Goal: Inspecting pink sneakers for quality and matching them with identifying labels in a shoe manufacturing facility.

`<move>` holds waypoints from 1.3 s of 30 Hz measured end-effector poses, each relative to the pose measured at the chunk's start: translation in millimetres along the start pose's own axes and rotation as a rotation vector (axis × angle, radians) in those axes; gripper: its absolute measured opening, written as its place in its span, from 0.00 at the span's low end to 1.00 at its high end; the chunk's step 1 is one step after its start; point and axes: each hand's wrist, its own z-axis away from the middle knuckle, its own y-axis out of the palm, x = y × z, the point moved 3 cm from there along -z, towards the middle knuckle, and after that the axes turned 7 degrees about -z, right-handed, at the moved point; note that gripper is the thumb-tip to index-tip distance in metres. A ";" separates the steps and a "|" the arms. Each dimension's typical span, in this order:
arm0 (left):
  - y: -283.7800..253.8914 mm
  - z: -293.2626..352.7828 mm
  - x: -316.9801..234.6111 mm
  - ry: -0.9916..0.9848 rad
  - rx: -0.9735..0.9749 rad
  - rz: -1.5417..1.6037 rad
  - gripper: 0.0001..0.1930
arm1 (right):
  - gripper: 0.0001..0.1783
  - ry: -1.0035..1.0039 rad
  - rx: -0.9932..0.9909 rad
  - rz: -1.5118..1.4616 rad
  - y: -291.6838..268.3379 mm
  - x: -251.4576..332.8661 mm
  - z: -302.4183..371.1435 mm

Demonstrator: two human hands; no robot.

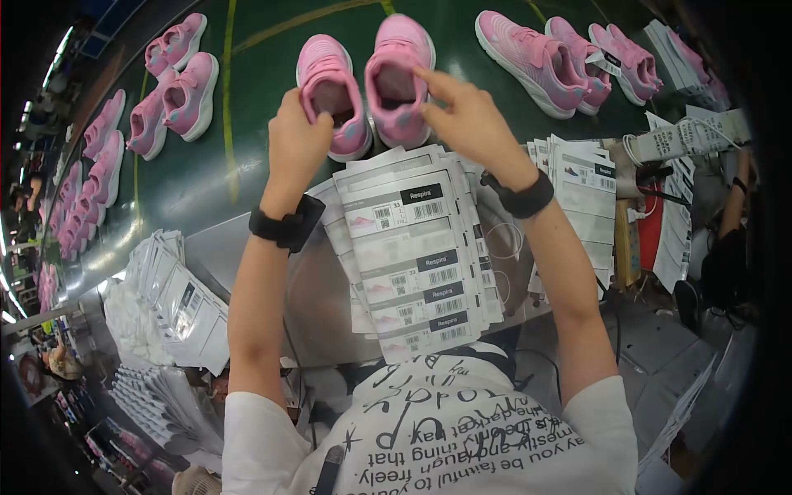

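Note:
A pair of pink shoes stands side by side on the green table, toes pointing away from me. My left hand (299,136) grips the left pink shoe (324,58) at its collar, with the thumb at the opening. On the right pink shoe (402,37), my right hand (466,115) holds the collar from the right side, thumb and fingers bent around the rim. Just below the shoes lies a thick stack of printed label sheets (404,239), overlapping like fanned cards. Both wrists wear black bands.
More pink shoes (536,62) stand at the right of the green table (264,99), one with a tag. Rows of pink shoes (191,97) line the left side. Paper stacks (177,305) lie at the lower left. A power strip (689,136) with cords sits at the right.

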 end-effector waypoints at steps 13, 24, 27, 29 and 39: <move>-4.4 218.4 -16.5 -0.255 0.274 0.179 0.10 | 0.20 -0.014 0.171 0.344 -5.0 36.6 156.3; -34.0 240.8 -44.5 0.815 -0.129 -0.100 0.10 | 0.22 -0.066 0.334 0.433 13.0 52.2 87.8; -63.9 240.6 -49.4 0.834 0.018 0.114 0.12 | 0.25 0.114 0.520 0.479 7.8 52.5 79.0; -87.5 234.0 -47.5 0.726 -0.021 0.217 0.15 | 0.30 0.069 0.492 0.392 1.3 50.9 82.4; -87.1 139.3 -57.1 0.567 -0.248 0.160 0.13 | 0.10 0.172 0.243 -0.415 -44.5 89.7 74.5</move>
